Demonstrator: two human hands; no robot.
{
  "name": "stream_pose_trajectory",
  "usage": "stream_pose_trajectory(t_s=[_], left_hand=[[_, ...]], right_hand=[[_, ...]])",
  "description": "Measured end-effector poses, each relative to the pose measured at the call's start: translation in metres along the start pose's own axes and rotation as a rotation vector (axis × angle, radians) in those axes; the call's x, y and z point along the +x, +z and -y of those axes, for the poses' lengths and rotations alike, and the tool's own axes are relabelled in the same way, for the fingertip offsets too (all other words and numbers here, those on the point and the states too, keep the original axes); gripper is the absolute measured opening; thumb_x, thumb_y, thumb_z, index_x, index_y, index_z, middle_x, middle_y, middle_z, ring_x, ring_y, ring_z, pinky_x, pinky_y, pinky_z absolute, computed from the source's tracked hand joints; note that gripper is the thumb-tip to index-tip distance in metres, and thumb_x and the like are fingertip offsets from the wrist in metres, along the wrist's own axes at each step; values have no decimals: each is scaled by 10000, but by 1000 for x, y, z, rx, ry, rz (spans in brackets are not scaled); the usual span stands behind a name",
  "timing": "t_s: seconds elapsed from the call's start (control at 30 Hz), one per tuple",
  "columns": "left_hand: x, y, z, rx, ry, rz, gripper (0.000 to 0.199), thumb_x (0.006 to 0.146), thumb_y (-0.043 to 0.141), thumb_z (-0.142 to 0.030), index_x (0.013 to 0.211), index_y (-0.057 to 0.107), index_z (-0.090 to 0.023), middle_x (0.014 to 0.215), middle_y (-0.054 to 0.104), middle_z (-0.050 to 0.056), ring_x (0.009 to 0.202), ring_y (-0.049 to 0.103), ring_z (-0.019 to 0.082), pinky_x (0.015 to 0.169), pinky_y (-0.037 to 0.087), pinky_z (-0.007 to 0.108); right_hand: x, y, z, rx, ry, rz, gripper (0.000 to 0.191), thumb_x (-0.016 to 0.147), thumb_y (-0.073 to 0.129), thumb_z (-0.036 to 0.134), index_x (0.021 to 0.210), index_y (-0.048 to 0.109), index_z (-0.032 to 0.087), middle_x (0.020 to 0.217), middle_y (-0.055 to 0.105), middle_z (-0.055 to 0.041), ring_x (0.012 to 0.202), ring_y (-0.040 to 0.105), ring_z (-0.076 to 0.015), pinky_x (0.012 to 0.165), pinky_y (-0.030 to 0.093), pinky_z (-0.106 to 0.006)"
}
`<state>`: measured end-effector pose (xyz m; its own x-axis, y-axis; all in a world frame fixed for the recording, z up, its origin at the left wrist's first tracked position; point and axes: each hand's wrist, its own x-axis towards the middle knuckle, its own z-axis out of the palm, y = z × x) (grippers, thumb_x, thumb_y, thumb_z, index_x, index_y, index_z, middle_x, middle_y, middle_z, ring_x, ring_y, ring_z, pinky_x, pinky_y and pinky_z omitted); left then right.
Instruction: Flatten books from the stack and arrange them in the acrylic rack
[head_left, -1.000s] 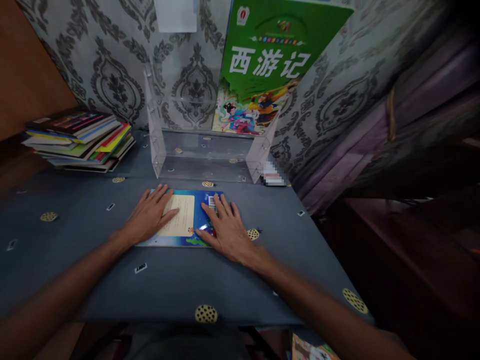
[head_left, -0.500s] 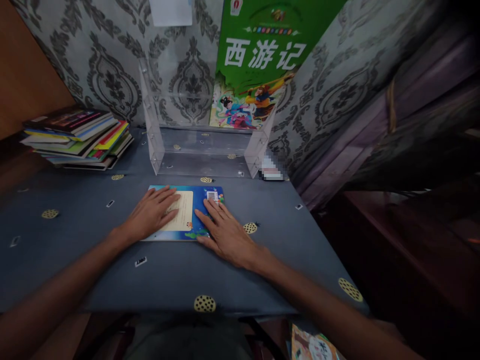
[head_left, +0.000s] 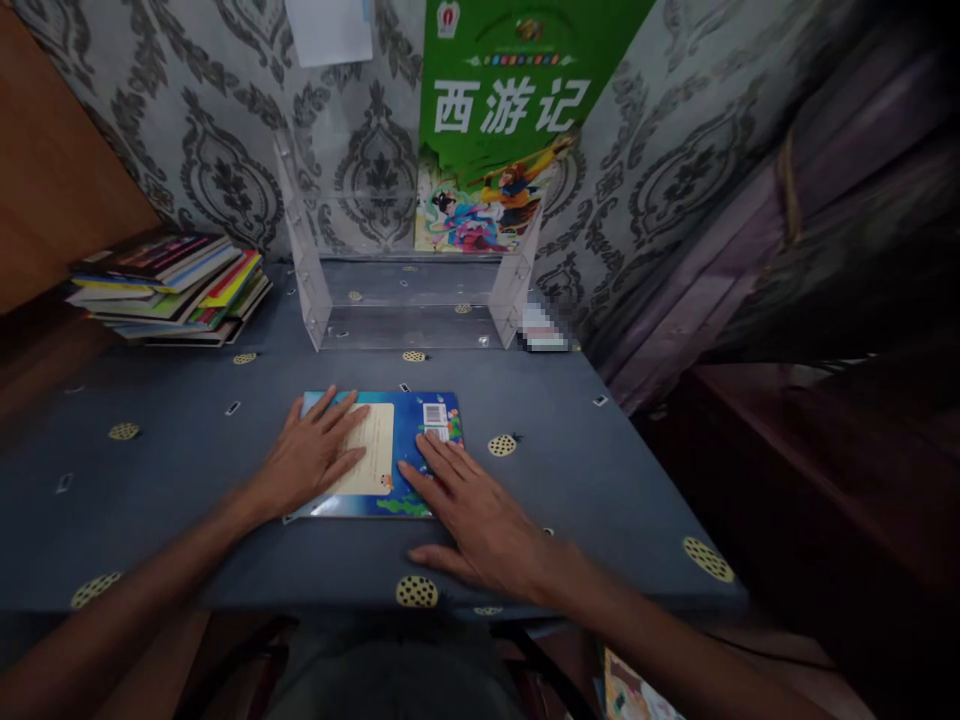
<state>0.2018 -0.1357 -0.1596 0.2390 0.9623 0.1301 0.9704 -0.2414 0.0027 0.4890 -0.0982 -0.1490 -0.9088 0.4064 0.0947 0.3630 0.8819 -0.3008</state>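
Observation:
A blue picture book point(head_left: 411, 470) lies flat on the cloth-covered table, back cover up, with a cream text panel and a barcode near its upper right. My left hand point(head_left: 319, 452) rests flat over the book's left side, fingers spread, hiding part of the panel. On the right side, the fingertips of my right hand point(head_left: 469, 505) touch the cover just below the barcode. That hand is open, its thumb stretched out over the cloth below the book's lower edge. Neither hand grips anything.
Behind the book stands a clear acrylic rack point(head_left: 409, 325). A green book point(head_left: 495, 150) is upright at its right rear. Several books form an uneven stack point(head_left: 169, 290) at the back left. A pixelated item point(head_left: 544, 328) sits right of the rack. The table's right edge point(head_left: 664, 470) slopes toward me.
The book has slid a little toward me and away from the rack, both hands moving with it. My right hand has shifted nearer the table's front edge, thumb now off the cover.

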Motion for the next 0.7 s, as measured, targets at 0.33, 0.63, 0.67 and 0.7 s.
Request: stream_pose_trajectory(t_s=[0.33,0.63,0.67,0.7], left_hand=[[-57,1,-45,-4,82,-81,542,1045,350,-477,1559,310,-309,1628,359,55,1535,214,322,1195,235,645],[-112,-9,-71,82,322,-1,1118,741,581,-837,1609,208,-238,1640,312,133,1540,124,416,1190,133,697],[-118,-11,-73,114,332,6,1099,738,648,-777,1606,219,-257,1637,323,124,1536,146,417,1189,164,687],[-123,-13,-74,153,341,5,1017,776,702,-653,1602,235,-285,1634,337,103,1531,182,407,1190,210,659]], right_hand=[[-61,38,37,-185,-75,-240,628,932,632,148,1521,416,187,1566,424,-203,1516,285,-306,1176,413,-497],[-79,29,40,-153,-142,-256,506,973,528,103,1465,494,215,1504,518,-169,1470,376,-276,1138,455,-473],[-79,25,40,-150,-151,-240,505,972,533,110,1465,495,211,1498,523,-173,1457,399,-281,1128,466,-470],[-80,21,40,-148,-165,-235,496,972,536,120,1459,501,206,1485,536,-177,1438,429,-284,1114,482,-465]])
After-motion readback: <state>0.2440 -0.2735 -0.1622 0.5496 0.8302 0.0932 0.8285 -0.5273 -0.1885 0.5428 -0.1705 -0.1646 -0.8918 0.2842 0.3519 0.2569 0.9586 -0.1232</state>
